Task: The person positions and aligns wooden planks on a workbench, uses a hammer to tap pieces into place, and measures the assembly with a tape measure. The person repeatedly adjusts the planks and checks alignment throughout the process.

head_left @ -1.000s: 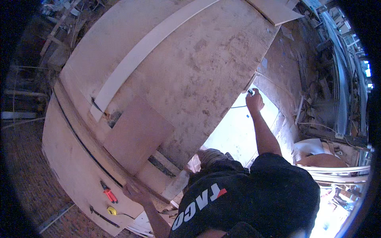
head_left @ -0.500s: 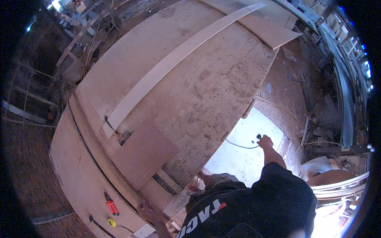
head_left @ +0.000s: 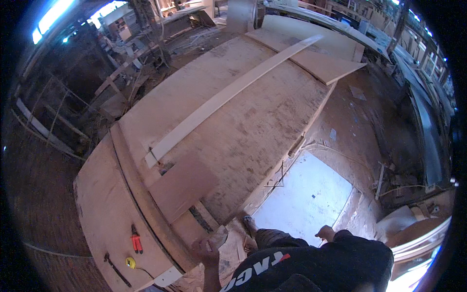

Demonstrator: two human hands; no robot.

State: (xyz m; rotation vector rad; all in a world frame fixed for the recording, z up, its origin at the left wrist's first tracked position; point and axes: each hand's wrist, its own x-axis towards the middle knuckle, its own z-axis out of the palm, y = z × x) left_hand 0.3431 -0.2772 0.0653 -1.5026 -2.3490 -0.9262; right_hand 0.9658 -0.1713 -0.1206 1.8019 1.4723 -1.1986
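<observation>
1. platform [head_left: 258, 117], pale-brown, wooden, likely laid flat as a work surface.
2. white rectangular sheet [head_left: 296, 194] beside it, just beyond the right hand [head_left: 326, 233]: fingers partly curled; cannot tell whether grasping.
3. left hand [head_left: 206, 250] by platform's near end; grasp likewise unclear.
4. red-handled pliers [head_left: 136, 241] laid leftward, likely for reach.

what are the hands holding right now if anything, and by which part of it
No held thing shows in the left hand or the right hand; whether either hides something small cannot be told.

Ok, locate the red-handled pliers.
Lower left in the head view, the red-handled pliers lie on the pale board, just beyond the round yellow object.
</observation>
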